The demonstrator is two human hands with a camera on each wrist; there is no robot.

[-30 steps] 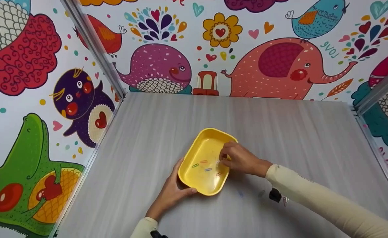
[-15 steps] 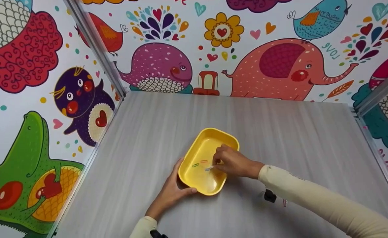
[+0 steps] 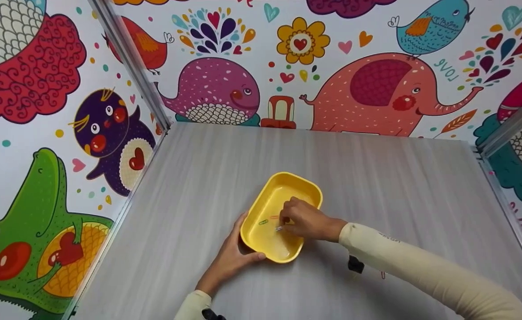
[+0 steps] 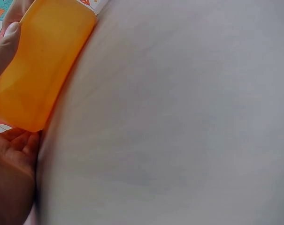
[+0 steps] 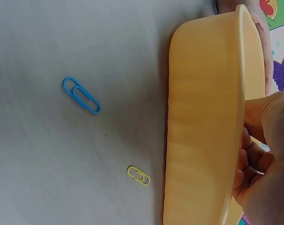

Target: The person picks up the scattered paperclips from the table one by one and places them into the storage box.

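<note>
A yellow plastic tray (image 3: 261,200) stands on the table. My left hand (image 3: 230,258) grips its near left corner, thumb along the near side; in the left wrist view the thumb (image 4: 8,47) and fingers (image 4: 19,147) lie about the tray wall. My right hand (image 3: 307,220) reaches over the right rim with curled fingers, the thumb and fingertips pinched together at a pale paper clip (image 3: 279,228) low inside the tray. A green paper clip (image 3: 263,222) and a pinkish-orange paper clip (image 3: 274,217) lie on the tray floor close by. The palm hides part of the tray.
On the table right of the tray lie a blue paper clip (image 5: 81,95) and a yellow paper clip (image 5: 139,176). A red paper clip (image 3: 382,275) lies beside the right sleeve. Patterned walls (image 3: 225,89) enclose the table's back and sides.
My right hand has moved left and slightly down inside the tray, with the pale paper clip at its fingertips. It now covers where a red clip lay. My left hand and the tray have stayed put.
</note>
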